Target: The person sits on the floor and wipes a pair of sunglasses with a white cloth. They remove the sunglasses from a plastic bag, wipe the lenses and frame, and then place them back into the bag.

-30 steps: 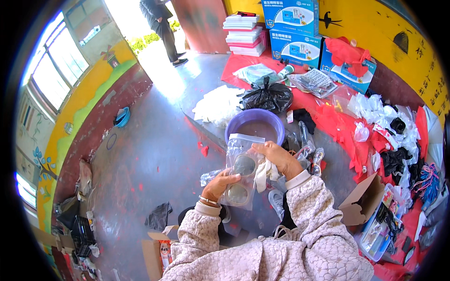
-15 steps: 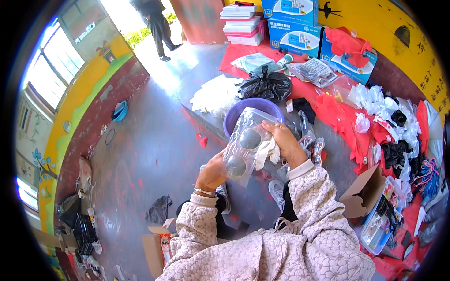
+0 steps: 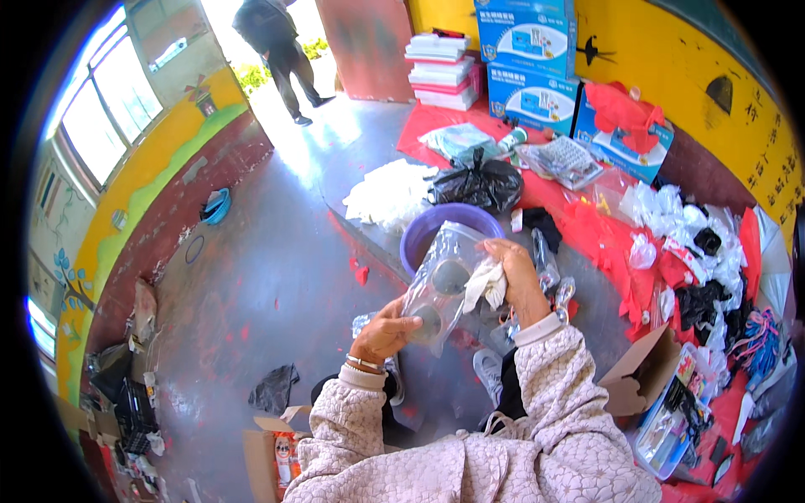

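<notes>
Both hands are up in front of the chest, working one clear plastic bag (image 3: 443, 281) with dark round items inside.

Left hand (image 3: 384, 333) — fingers curled closed around the bag's lower end, thumb on top, pinching the plastic. A bracelet sits at that wrist.

Right hand (image 3: 513, 272) — fingers bent over the bag's upper right edge, gripping it together with a crumpled white cloth (image 3: 486, 285) that hangs out under the palm. Can't tell whether the cloth is in the bag or just against it.

The bag is held off the floor, tilted, upper end just over the near rim of a purple basin (image 3: 419, 239). Whether bag and basin touch can't be told.

Around it: black plastic bag (image 3: 478, 183) behind the basin, pile of white gloves (image 3: 387, 193) to its left, red cloth (image 3: 587, 226) spread to the right with white and black scraps on it. Blue-and-white cartons (image 3: 524, 80) are stacked against the yellow wall (image 3: 696, 92). Open cardboard box (image 3: 641, 381) sits by the right elbow. Another person (image 3: 272, 42) stands well apart at the doorway.
</notes>
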{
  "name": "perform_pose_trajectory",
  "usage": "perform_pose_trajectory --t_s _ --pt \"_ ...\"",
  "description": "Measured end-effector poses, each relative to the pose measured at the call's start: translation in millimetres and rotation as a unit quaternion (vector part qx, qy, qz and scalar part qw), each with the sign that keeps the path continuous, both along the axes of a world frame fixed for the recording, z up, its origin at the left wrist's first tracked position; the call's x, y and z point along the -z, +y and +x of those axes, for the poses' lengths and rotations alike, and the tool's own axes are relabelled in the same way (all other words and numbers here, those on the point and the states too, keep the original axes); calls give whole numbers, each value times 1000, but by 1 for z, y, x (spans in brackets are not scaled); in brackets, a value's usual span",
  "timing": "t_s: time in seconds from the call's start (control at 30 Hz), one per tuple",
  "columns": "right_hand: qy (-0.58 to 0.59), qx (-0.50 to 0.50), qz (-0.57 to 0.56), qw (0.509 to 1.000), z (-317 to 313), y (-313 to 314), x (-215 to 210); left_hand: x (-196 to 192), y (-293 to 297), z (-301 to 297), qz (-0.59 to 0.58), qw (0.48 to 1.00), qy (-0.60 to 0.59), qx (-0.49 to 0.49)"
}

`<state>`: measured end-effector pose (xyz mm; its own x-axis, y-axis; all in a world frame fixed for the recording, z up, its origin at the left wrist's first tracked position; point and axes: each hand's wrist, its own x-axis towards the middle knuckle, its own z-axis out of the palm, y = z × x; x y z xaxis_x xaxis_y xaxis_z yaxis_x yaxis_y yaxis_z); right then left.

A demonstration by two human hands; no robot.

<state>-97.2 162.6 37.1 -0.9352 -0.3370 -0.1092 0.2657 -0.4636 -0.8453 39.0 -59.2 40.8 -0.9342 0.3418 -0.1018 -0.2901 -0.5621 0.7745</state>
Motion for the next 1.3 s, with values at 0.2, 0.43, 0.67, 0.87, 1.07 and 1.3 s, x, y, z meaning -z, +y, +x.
perform_pose_trajectory --t_s 0.2,0.43,0.67,0.87,1.07,1.3 --pt "-44 30 -29 998 -2 -2 6 0 0 0 15 1000 -5 -11" --pt "-30 97 -41 994 -18 6 16 -2 -2 2 14 1000 15 -14" --pt "-120 -91 4 989 5 -1 7 6 -21 -2 72 987 63 -127" --pt "36 -206 130 969 36 -23 -1 13 -3 -13 -46 992 22 -113" --pt "151 -99 235 955 55 -22 0 26 -8 0 -221 965 82 -119" --pt "73 39 50 995 44 59 -10 5 51 -15 -131 981 142 -10"
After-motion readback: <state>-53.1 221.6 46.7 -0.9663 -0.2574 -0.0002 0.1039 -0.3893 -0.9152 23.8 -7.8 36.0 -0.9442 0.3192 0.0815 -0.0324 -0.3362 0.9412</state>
